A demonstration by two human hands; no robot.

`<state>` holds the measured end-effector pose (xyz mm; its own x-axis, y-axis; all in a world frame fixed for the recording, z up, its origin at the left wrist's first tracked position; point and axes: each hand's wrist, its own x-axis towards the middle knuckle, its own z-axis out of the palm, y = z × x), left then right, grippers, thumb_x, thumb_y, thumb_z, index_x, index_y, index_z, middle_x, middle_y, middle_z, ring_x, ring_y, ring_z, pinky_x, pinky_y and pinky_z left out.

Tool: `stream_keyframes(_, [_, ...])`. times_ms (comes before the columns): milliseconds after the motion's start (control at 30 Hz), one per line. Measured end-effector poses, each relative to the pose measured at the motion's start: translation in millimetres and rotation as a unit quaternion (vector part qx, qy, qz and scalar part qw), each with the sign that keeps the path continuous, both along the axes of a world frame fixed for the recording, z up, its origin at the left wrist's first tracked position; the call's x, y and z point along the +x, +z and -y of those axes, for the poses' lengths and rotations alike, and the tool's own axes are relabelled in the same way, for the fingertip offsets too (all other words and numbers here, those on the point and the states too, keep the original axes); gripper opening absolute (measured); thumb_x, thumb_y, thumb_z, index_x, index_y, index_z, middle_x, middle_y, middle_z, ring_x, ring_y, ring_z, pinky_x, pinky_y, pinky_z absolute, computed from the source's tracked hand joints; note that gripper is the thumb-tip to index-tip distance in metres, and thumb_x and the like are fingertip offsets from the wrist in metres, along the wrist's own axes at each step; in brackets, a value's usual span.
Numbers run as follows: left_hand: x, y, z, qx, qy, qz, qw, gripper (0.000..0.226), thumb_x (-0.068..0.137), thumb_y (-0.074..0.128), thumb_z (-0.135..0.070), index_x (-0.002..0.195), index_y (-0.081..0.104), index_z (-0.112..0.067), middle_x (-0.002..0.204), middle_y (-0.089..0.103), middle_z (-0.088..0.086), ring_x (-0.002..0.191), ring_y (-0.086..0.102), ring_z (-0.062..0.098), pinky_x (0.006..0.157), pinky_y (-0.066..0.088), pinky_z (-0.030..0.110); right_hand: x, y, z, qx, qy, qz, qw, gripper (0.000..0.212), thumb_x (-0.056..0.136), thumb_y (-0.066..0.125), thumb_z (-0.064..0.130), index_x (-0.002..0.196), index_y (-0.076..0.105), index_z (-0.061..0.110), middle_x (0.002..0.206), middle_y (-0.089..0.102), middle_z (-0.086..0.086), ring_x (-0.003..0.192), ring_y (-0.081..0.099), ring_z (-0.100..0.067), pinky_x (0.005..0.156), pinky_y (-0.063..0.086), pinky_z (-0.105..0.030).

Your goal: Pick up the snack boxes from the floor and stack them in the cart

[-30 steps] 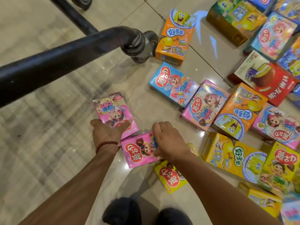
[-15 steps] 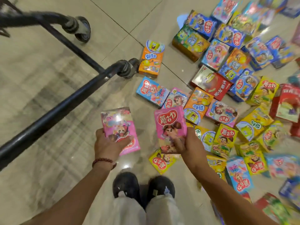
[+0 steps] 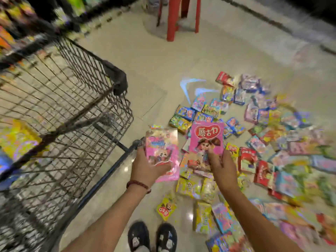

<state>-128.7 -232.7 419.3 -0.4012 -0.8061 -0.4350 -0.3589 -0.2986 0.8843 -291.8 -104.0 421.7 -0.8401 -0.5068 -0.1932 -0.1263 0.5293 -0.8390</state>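
My left hand [image 3: 146, 169] holds a pink snack box [image 3: 161, 145] from below, lifted above the floor just right of the cart. My right hand [image 3: 221, 166] grips a second pink snack box [image 3: 206, 136] by its lower edge, held upright with its front facing me. The wire cart [image 3: 72, 99] stands to the left, and some yellow and blue boxes [image 3: 17, 138] lie inside it at the far left. Several snack boxes [image 3: 272, 142] are scattered over the floor to the right.
A red stool [image 3: 179, 17] stands on the floor at the top middle. Store shelves [image 3: 27, 17] run along the upper left behind the cart. My two black shoes [image 3: 152, 236] are at the bottom middle. Bare tiled floor lies between the cart and the stool.
I have stood up: the view rose from the floor and the cart basket came into sight. Both hands have lifted their pink boxes higher.
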Motion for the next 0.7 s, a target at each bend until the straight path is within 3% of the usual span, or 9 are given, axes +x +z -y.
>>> stream_keyframes(67, [-8.5,42.5,7.0,-0.016,-0.011,-0.017,1.000,0.066,0.053,0.084,0.014,0.095,0.045,-0.018,0.088,0.063,0.001,0.065,0.062,-0.006,0.060,0.049,0.009,-13.6,43.1,6.7,-0.017,0.004,-0.014,1.000,0.043,0.083,0.057,0.048,0.088,0.051,0.006,0.067,0.052,0.001,0.064,0.048,-0.017,0.059,0.037,-0.021])
stream_keyframes(133, [-13.4,81.7,17.5,-0.039,-0.008,-0.030,0.999,0.068,0.052,0.087,0.009,0.094,0.044,-0.022,0.092,0.064,0.004,0.074,0.063,0.008,0.067,0.053,0.019,-26.4,83.6,18.1,-0.050,0.009,-0.025,0.998,0.049,0.080,0.055,0.053,0.091,0.054,0.005,0.070,0.058,0.000,0.068,0.055,-0.020,0.061,0.040,-0.027])
stream_keyframes(267, [-16.2,161.0,35.0,-0.111,0.018,-0.044,0.993,0.064,0.055,0.090,-0.003,0.093,0.044,-0.026,0.085,0.058,-0.012,0.073,0.057,0.000,0.062,0.046,0.006,-32.8,159.4,45.4,-0.083,0.036,-0.044,0.995,0.032,0.091,0.059,0.038,0.098,0.055,0.007,0.081,0.062,-0.003,0.078,0.058,-0.020,0.060,0.038,-0.015])
stream_keyframes(367, [-7.1,209.3,46.7,-0.151,0.049,-0.041,0.986,0.072,0.051,0.093,-0.015,0.107,0.047,-0.017,0.089,0.060,-0.012,0.078,0.060,0.002,0.067,0.047,0.013,-23.4,203.5,70.5,-0.122,0.067,-0.060,0.988,0.026,0.091,0.056,0.040,0.101,0.058,0.015,0.090,0.064,0.001,0.083,0.060,-0.013,0.070,0.044,-0.026])
stream_keyframes(533, [40.2,249.3,77.8,-0.152,0.126,-0.044,0.979,0.073,0.052,0.093,-0.019,0.106,0.044,-0.021,0.092,0.060,-0.011,0.082,0.061,0.003,0.072,0.052,0.025,7.0,240.5,124.1,-0.143,0.123,-0.044,0.981,0.029,0.089,0.058,0.044,0.103,0.059,0.018,0.093,0.065,0.001,0.089,0.062,-0.016,0.076,0.048,-0.035])
stream_keyframes(633, [89.9,260.4,101.1,-0.156,0.179,-0.036,0.971,0.072,0.054,0.091,-0.019,0.107,0.042,-0.019,0.089,0.056,-0.013,0.077,0.056,-0.002,0.063,0.044,0.015,41.5,249.2,166.7,-0.141,0.173,-0.047,0.974,0.029,0.087,0.062,0.039,0.101,0.057,0.013,0.089,0.062,0.001,0.088,0.060,-0.021,0.073,0.044,-0.034])
stream_keyframes(700, [128.8,262.6,117.3,-0.157,0.221,-0.022,0.962,0.071,0.055,0.091,-0.019,0.108,0.043,-0.017,0.088,0.055,-0.014,0.077,0.056,0.002,0.065,0.043,0.015,76.2,253.5,196.1,-0.145,0.207,-0.038,0.967,0.035,0.083,0.058,0.042,0.102,0.056,0.013,0.086,0.061,0.003,0.084,0.060,-0.021,0.068,0.045,-0.031])
